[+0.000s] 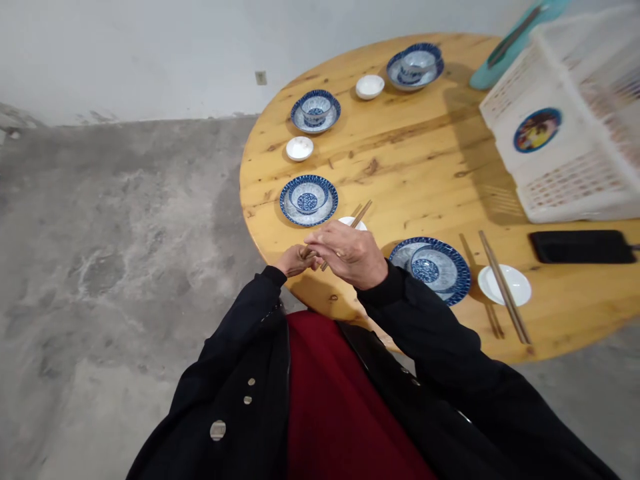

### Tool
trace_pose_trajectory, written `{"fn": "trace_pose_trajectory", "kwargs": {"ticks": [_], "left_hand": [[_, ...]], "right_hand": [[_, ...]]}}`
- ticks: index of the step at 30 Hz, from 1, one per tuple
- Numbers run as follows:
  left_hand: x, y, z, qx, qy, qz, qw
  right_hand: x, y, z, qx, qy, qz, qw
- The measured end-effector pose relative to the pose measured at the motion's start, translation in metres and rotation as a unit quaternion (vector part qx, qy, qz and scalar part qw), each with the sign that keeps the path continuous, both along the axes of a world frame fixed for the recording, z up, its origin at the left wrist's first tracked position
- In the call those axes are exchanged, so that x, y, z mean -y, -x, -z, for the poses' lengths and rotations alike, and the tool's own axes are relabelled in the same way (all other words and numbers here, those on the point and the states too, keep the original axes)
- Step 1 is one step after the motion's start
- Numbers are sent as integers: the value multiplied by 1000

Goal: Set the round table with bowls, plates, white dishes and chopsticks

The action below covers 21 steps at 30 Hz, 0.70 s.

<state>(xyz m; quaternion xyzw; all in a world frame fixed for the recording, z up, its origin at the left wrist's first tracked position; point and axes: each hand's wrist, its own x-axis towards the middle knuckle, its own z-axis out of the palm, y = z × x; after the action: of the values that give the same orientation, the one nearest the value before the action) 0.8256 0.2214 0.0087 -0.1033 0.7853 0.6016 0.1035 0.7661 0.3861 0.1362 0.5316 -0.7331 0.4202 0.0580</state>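
Observation:
My left hand [295,261] is closed around brown chopsticks [305,253], seen nearly end-on and mostly covered by fingers. Bent over from the other side, my right hand [354,252] has its fingertips pinched at the tops of these sticks. Below the right hand, a pair of wooden chopsticks [364,212] slants across a small white dish [358,223], both partly hidden. A blue-patterned plate with a glass bowl [309,200] stands just beyond my hands. By my right sleeve is another blue-patterned plate [457,270] with a glass bowl on it.
Another chopstick pair [503,283] crosses a white saucer [520,283] at the right. A black phone [583,247] lies near a white plastic basket [545,167]. Further plate settings [316,112] and white saucers [300,149] line the far edge of the round wooden table [400,160].

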Motion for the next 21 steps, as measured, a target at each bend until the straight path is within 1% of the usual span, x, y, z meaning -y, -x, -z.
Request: {"fn": "trace_pose_trajectory", "kwargs": {"ticks": [2,3,4,6,8,10,12,13,15,17,19,21], "left_hand": [[-2,-3,-4,7,-24,22,999],[-3,-4,-7,9,-40,29,999],[-5,-7,-10,9,-56,32,998],[-6,-12,-17,5,-72,29,997],[-7,-18,-22,4,-57,20,998],[-5,-26,-26,14,-22,9,1000],[-2,-35,-27,30,3,-17,999],[1,-41,-26,37,3,-36,999],[5,-55,-26,40,-13,-86,995],[12,-69,-26,22,-30,-142,989],[20,-82,-29,2,-32,-196,980],[30,-92,-36,-9,-22,-236,972]], "right_hand": [[-3,-2,-5,16,27,4,999],[-6,-2,-10,27,40,3,999],[-9,-2,-17,39,52,4,998],[-19,1,-37,67,74,24,995],[-32,6,-60,91,93,65,989],[-46,14,-81,103,128,118,979],[-61,25,-96,94,186,172,963],[-68,31,-99,84,216,196,953],[-78,42,-99,69,264,224,936],[-82,50,-91,78,283,228,928],[-79,51,-78,111,281,226,926],[-66,45,-65,164,266,215,925]]}}
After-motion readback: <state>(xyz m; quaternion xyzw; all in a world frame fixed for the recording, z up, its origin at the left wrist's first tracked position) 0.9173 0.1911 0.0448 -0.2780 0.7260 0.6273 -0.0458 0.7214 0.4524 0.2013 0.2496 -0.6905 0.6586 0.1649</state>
